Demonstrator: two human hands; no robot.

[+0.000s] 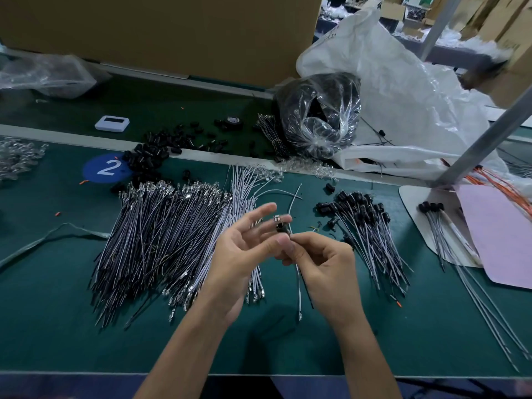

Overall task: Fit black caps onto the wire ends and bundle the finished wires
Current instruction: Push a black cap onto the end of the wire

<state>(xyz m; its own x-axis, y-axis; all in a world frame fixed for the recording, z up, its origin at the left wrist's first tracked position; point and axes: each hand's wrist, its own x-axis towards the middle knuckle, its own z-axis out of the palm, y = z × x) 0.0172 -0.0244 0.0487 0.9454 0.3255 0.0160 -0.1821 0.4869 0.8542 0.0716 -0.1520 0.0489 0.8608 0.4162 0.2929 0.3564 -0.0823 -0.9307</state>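
Just above frame centre, both hands meet over the green bench (57, 312). The left hand (244, 249) seems to pinch a black cap (280, 228) between thumb and a fingertip, its other fingers spread straight. The right hand (325, 260) is curled round a white wire (292, 200) that enters the cap, one end rising toward 12 o'clock. A pile of uncapped wires (161, 240) lies at 9 o'clock of the hands, capped wires (371, 234) at 3 o'clock, loose black caps (152, 154) at 11 o'clock, and a clear plastic bag (319, 116) holding black parts at 1 o'clock.
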